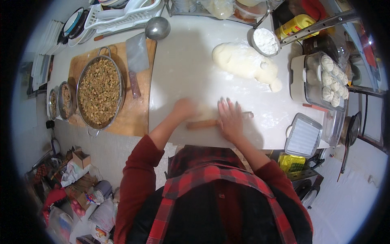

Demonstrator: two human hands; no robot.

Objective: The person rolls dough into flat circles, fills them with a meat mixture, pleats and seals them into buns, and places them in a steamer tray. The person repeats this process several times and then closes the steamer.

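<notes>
My right hand (230,119) lies palm down over a wooden rolling pin (201,124), fingers stretched forward. The pin's handles stick out on both sides of that hand. Behind the pin is a pale, blurred piece of dough (206,112). At its left edge, my left hand (183,109) is smeared by motion; its fingers appear to hold the dough, though their tips are indistinct. Farther back on the floured worktop (182,76) rests a large lump of dough (240,61), narrowing to a small knob at its right end. A bowl of flour (266,41) touches or nearly touches it.
Left, a wooden board (138,113) carries a pan of chopped filling (100,90) and a cleaver (137,55). Two smaller bowls stand beyond. A metal ladle (157,28) lies behind. On the right are stacked containers with buns (333,80) and a lined tray (304,134) at the edge.
</notes>
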